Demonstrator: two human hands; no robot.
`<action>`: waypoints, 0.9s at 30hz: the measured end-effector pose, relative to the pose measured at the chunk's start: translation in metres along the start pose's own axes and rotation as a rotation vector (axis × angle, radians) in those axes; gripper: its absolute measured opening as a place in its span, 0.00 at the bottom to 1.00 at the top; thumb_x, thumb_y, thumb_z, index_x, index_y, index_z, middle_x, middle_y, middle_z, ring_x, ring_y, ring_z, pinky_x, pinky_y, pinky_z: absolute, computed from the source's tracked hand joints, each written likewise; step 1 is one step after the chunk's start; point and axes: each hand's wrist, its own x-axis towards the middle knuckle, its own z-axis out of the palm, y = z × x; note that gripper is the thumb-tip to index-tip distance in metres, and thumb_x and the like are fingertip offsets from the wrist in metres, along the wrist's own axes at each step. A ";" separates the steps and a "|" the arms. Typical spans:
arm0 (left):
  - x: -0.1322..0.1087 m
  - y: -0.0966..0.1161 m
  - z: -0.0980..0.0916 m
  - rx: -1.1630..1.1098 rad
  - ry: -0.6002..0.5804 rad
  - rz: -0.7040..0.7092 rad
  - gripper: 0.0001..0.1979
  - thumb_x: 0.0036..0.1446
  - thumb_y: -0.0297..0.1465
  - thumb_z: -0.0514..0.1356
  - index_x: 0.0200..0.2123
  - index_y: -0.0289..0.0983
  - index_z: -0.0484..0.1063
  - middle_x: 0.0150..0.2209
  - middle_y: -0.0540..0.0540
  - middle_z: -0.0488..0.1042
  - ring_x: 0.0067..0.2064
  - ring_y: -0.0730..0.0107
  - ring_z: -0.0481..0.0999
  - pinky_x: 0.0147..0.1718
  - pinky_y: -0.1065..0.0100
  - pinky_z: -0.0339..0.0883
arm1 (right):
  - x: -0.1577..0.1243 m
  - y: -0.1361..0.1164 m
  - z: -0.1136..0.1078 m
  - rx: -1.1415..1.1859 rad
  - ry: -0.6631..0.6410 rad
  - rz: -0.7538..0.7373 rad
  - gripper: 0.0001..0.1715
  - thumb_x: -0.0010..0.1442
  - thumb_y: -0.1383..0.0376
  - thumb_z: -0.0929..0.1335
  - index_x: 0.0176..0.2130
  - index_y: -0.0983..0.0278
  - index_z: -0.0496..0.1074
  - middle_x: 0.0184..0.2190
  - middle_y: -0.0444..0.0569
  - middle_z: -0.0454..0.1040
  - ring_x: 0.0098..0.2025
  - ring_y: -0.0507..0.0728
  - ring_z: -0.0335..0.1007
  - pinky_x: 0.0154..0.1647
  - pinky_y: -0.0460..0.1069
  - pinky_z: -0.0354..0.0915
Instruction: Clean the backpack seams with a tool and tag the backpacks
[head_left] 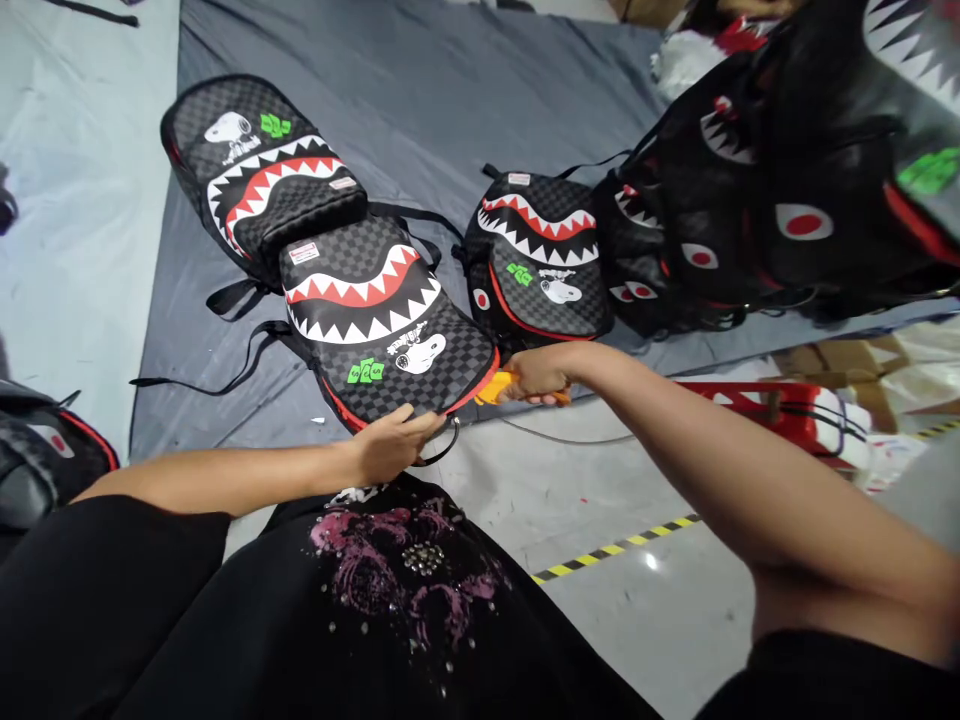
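Note:
A black checkered backpack (pixel 375 320) with a red-and-white shark mouth lies on a grey sheet (pixel 420 90) in front of me. My left hand (pixel 394 442) is closed on its near bottom edge, fingers pinching the fabric by a black loop. My right hand (pixel 536 375) is closed round an orange-handled tool (pixel 495 388), whose tip touches the backpack's red-trimmed corner. What kind of tool it is I cannot make out.
Two more shark-mouth backpacks lie on the sheet, one at back left (pixel 259 170) and one at centre right (pixel 536 255). A heap of black backpacks (pixel 780 190) fills the upper right. Yellow-black floor tape (pixel 615 548) crosses the grey floor. A red-and-white item (pixel 787 415) lies at right.

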 end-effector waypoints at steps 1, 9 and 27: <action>-0.001 0.007 0.010 0.049 -0.062 0.009 0.20 0.53 0.35 0.63 0.51 0.43 0.74 0.62 0.44 0.68 0.62 0.58 0.67 0.61 0.56 0.65 | 0.000 0.003 0.002 0.017 -0.007 -0.009 0.09 0.65 0.63 0.66 0.35 0.66 0.71 0.15 0.37 0.57 0.16 0.46 0.51 0.21 0.44 0.56; -0.010 0.004 0.041 0.162 -0.174 -0.009 0.24 0.56 0.17 0.53 0.50 0.45 0.76 0.61 0.47 0.70 0.69 0.61 0.57 0.69 0.47 0.50 | 0.008 0.028 0.013 -0.066 0.060 -0.100 0.12 0.65 0.60 0.66 0.38 0.67 0.72 0.16 0.38 0.58 0.17 0.49 0.55 0.23 0.46 0.58; -0.013 0.001 0.049 0.007 0.022 -0.558 0.14 0.64 0.35 0.54 0.41 0.36 0.78 0.41 0.39 0.80 0.61 0.49 0.64 0.58 0.48 0.58 | 0.032 0.109 0.075 0.328 0.273 -0.503 0.12 0.57 0.56 0.69 0.34 0.61 0.67 0.12 0.38 0.62 0.13 0.50 0.58 0.15 0.45 0.52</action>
